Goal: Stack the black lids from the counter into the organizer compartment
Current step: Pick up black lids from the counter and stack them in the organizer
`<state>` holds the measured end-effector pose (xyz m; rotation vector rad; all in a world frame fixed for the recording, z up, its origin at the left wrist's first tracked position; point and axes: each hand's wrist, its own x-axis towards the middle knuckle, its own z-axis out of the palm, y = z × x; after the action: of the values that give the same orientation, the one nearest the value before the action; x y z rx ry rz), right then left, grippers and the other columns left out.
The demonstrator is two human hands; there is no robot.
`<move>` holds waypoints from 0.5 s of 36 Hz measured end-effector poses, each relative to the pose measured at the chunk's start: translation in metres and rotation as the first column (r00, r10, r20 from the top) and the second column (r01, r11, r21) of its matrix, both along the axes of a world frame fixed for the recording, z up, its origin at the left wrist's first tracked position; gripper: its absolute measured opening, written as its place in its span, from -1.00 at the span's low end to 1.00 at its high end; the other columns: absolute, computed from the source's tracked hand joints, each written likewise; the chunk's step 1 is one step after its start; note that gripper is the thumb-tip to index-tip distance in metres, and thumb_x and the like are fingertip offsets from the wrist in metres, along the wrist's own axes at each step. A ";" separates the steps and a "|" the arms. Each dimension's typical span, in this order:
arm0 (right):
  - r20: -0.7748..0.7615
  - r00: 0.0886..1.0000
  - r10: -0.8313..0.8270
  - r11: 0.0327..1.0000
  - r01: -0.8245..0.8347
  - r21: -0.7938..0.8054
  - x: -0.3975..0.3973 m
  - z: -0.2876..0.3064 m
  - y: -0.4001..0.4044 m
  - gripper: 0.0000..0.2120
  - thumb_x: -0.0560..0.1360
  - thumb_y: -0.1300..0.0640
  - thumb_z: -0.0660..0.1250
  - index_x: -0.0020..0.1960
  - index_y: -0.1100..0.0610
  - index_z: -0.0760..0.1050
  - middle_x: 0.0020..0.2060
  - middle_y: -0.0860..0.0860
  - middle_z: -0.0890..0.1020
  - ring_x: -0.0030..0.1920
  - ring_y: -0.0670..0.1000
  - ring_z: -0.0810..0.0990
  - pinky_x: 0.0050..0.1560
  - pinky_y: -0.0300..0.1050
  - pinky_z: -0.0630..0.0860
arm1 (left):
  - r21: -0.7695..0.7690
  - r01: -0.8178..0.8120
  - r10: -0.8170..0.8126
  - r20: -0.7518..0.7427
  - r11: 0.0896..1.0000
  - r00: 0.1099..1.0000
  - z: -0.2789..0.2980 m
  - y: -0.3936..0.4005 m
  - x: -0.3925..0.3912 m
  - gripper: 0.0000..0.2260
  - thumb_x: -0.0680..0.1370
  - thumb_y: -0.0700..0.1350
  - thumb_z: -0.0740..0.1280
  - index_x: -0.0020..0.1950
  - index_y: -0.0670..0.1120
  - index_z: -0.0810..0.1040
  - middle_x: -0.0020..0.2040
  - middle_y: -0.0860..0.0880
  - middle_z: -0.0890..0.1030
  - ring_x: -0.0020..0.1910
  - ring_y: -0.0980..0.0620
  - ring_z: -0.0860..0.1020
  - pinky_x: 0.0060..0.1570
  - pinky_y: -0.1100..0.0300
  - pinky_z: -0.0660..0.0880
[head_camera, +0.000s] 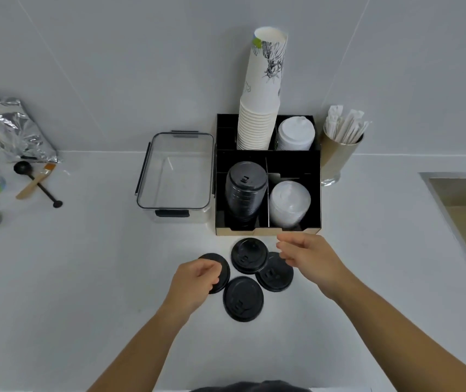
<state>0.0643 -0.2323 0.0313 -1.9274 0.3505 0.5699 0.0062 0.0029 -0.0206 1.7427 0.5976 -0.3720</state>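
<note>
Head view: four black lids are seen on the counter near its front edge, before the organizer. One lid is pinched by the left hand; the right hand hovers, fingers apart.

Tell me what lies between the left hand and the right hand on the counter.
In the head view, black lids: one between the left hand and right hand, another partly under the right.
</note>
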 end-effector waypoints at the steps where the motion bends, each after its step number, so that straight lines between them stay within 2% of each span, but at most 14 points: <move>1: -0.014 1.000 0.003 1.000 -0.003 0.001 -0.006 -0.004 0.000 -0.85 0.49 0.10 0.41 0.02 0.07 0.71 -0.12 0.08 0.75 0.07 0.23 0.67 0.24 0.18 0.58 | 0.005 0.010 -0.010 -0.017 1.000 1.000 -0.004 0.000 -0.005 -0.91 0.51 -0.07 0.39 -0.15 0.05 0.69 -0.16 0.04 0.72 -0.12 0.08 0.69 0.00 0.14 0.61; 2: -0.023 1.000 0.002 1.000 -0.002 0.007 -0.009 -0.006 0.000 -0.82 0.49 0.11 0.39 0.04 0.14 0.66 -0.07 0.18 0.71 0.09 0.28 0.63 0.25 0.25 0.55 | 0.011 0.020 -0.019 -0.028 1.000 0.999 -0.006 -0.001 -0.007 -0.91 0.50 -0.07 0.38 -0.16 0.06 0.68 -0.16 0.04 0.72 -0.12 0.09 0.68 0.03 0.12 0.60; 3: -0.038 0.999 0.005 1.000 -0.004 0.013 -0.014 -0.008 0.001 -0.85 0.49 0.12 0.38 0.04 0.09 0.65 -0.04 0.21 0.67 0.10 0.30 0.61 0.24 0.26 0.54 | 0.023 0.034 -0.033 -0.041 0.999 0.999 -0.009 -0.001 -0.011 -0.89 0.50 -0.06 0.38 -0.18 0.07 0.68 -0.16 0.04 0.72 -0.11 0.08 0.68 0.04 0.10 0.60; 4: -0.055 0.998 0.002 1.000 -0.001 0.015 -0.019 -0.010 0.003 -0.86 0.50 0.13 0.38 -0.03 -0.04 0.69 -0.04 0.19 0.68 0.08 0.27 0.63 0.23 0.21 0.56 | 0.037 0.050 -0.048 -0.056 0.998 0.997 -0.010 -0.001 -0.014 -0.88 0.49 -0.05 0.38 -0.21 0.07 0.68 -0.17 0.03 0.71 -0.11 0.05 0.67 0.04 0.09 0.60; 5: -0.072 0.997 -0.009 1.000 0.010 0.009 -0.024 -0.013 0.003 -0.78 0.51 0.14 0.38 -0.12 -0.16 0.72 -0.06 0.16 0.70 0.06 0.23 0.66 0.21 0.16 0.59 | 0.048 0.066 -0.063 -0.070 0.997 0.996 -0.013 -0.001 -0.018 -0.88 0.48 -0.04 0.37 -0.23 0.06 0.68 -0.19 0.02 0.71 -0.13 0.03 0.67 0.01 0.09 0.61; 6: -0.083 0.996 -0.021 1.000 0.023 0.018 -0.028 -0.016 0.003 -0.76 0.51 0.14 0.38 -0.17 -0.15 0.73 -0.06 0.17 0.71 0.05 0.22 0.67 0.20 0.15 0.60 | 0.053 0.079 -0.075 -0.081 0.995 0.994 -0.014 -0.002 -0.020 -0.86 0.48 -0.03 0.36 -0.24 0.03 0.67 -0.22 0.02 0.70 -0.17 0.02 0.65 -0.05 0.10 0.59; 8: -0.108 0.994 -0.006 1.000 0.008 0.020 -0.039 -0.023 0.003 -0.90 0.49 0.14 0.36 -0.03 0.09 0.64 -0.03 0.26 0.63 0.08 0.30 0.61 0.22 0.28 0.54 | 0.050 0.098 -0.093 -0.098 0.994 0.991 -0.018 -0.002 -0.026 -0.85 0.46 -0.02 0.34 -0.27 0.00 0.64 -0.33 0.08 0.63 -0.26 0.04 0.59 -0.25 0.19 0.51; 9: -0.114 0.994 0.003 1.000 -0.001 0.017 -0.043 -0.028 0.002 -0.86 0.48 0.13 0.36 0.00 0.16 0.56 -0.02 0.26 0.60 0.07 0.32 0.61 0.22 0.30 0.51 | 0.048 0.100 -0.095 -0.103 0.994 0.990 -0.020 -0.002 -0.028 -0.85 0.46 -0.01 0.34 -0.26 0.01 0.64 -0.35 0.12 0.61 -0.27 0.07 0.58 -0.29 0.25 0.47; 11: -0.134 0.991 0.006 1.000 -0.005 0.011 -0.053 -0.036 0.002 -0.84 0.47 0.10 0.36 -0.01 0.17 0.57 -0.04 0.22 0.62 -0.05 0.24 0.68 0.22 0.31 0.51 | 0.047 0.109 -0.103 -0.104 0.993 0.989 -0.023 -0.004 -0.032 -0.84 0.47 0.00 0.33 -0.23 -0.01 0.64 -0.35 0.12 0.57 -0.30 0.09 0.53 -0.30 0.27 0.43; 15: -0.180 0.984 0.001 1.000 0.002 0.016 -0.069 -0.047 0.007 -0.81 0.47 0.09 0.37 0.03 0.16 0.51 -0.01 0.22 0.59 0.10 0.29 0.58 0.22 0.32 0.49 | 0.039 0.158 -0.153 -0.100 0.987 0.983 -0.028 -0.008 -0.037 -0.80 0.49 0.01 0.31 -0.27 -0.04 0.59 -0.44 0.12 0.44 -0.40 0.12 0.41 -0.29 0.25 0.36; 18: -0.209 0.978 -0.014 0.999 0.021 0.029 -0.076 -0.054 0.009 -0.79 0.50 0.13 0.35 0.02 0.27 0.50 0.03 0.29 0.57 0.12 0.31 0.54 0.22 0.28 0.50 | 0.040 0.192 -0.189 -0.079 0.981 0.979 -0.030 -0.013 -0.039 -0.86 0.50 -0.01 0.28 -0.25 0.05 0.42 -0.31 0.04 0.42 -0.31 0.06 0.37 -0.29 0.18 0.32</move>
<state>-0.0112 -0.2231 -0.0230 -1.8369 0.4886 0.7641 -0.0323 -0.0100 -0.0502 1.8439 0.4972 -0.5635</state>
